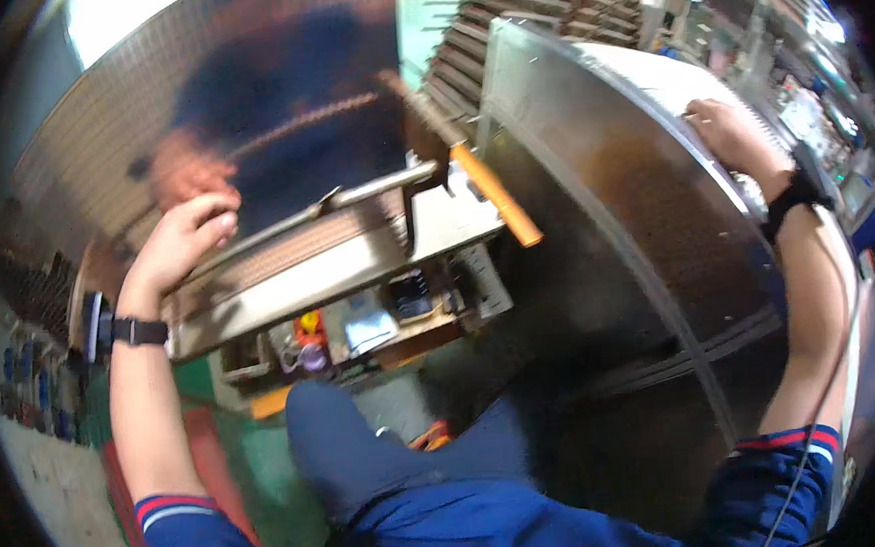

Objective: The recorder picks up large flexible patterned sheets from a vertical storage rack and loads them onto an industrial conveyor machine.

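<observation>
My left hand [193, 238] has its fingers curled in at the front of a large shiny panel [286, 92], which mirrors the hand and a dark blue shape. Whether anything is pinched in those fingers is hidden. Just right of that hand, a metal bar [372, 189] runs along the panel's lower side. Far to the right, my right hand [735, 137] reaches over the rim of a metal-framed bin [644, 211]. Its fingers are bent down beside a bright white surface [661, 74], and what they grip does not show.
An orange bar [498, 198] juts out between panel and bin. Below the pale ledge [308, 281], a shelf holds a blue-white packet [369, 326], a dark box [411, 295] and small coloured items. Stacked metal strips [512, 18] stand behind. My legs are close to the shelf.
</observation>
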{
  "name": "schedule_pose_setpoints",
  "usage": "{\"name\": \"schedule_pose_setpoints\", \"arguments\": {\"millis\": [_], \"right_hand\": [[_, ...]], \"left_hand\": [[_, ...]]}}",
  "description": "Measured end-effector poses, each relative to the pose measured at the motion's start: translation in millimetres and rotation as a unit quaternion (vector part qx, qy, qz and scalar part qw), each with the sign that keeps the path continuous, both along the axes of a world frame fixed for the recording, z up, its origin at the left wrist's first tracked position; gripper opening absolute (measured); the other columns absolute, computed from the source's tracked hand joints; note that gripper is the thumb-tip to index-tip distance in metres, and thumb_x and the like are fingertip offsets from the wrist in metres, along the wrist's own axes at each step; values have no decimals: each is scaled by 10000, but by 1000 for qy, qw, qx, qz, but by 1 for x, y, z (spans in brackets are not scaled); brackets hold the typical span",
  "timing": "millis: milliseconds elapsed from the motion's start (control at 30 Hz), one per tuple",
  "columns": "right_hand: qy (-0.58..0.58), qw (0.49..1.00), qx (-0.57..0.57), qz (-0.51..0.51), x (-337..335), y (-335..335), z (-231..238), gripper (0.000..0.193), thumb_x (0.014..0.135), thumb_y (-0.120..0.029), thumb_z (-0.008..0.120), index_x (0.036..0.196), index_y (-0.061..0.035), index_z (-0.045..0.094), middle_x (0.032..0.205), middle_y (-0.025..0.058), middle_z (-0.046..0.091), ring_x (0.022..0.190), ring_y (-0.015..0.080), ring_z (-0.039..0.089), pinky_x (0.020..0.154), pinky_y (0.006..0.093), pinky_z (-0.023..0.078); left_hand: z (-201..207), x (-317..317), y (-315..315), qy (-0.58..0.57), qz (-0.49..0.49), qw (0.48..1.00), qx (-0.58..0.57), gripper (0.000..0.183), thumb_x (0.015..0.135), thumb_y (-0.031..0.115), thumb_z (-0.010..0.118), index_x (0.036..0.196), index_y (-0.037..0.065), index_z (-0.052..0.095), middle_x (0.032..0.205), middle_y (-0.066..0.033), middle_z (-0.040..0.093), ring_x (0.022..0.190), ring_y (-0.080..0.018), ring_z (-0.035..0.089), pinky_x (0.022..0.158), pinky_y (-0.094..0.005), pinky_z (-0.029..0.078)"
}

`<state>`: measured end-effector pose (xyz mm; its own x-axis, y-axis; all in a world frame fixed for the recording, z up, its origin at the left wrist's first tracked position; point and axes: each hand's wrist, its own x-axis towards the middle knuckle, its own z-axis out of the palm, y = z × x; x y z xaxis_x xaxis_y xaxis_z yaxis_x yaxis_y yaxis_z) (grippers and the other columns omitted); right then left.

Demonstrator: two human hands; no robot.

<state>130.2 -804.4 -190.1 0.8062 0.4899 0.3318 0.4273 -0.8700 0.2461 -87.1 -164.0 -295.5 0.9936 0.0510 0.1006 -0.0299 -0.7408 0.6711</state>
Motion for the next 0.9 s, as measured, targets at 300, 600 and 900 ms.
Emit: {"name": "schedule_pose_setpoints", "arguments": {"millis": [300, 600, 900], "right_hand": [[2, 999, 4, -52, 6, -12, -1, 432, 952, -325, 589, 1328, -114, 614, 1258, 190, 671, 1209, 382, 606, 1027, 506, 477], [-262, 951, 135, -95, -69, -139, 85, 531, 906, -197, 683, 1400, -55, 551, 1316, 220, 637, 1235, 377, 599, 1081, 410, 462], [-719, 610, -50, -329, -317, -303, 118, 595, 856, -204, 653, 1392, 6, 503, 1357, 223, 595, 1261, 391, 551, 1081, 496, 418]], "left_hand": [[-2, 3, -5, 0, 6, 997, -79, 248, 964, 93, 607, 1182, -22, 640, 957, -19, 640, 845, -100, 615, 743, -269, 521], [0, 5, -9, 6, 33, 998, -58, 251, 968, 90, 607, 1190, -24, 639, 968, -37, 653, 850, -111, 628, 753, -278, 524], [-1, -7, -3, -33, 17, 999, 5, 258, 940, 81, 614, 1170, -32, 644, 927, -53, 662, 805, -145, 630, 754, -304, 522]]}}
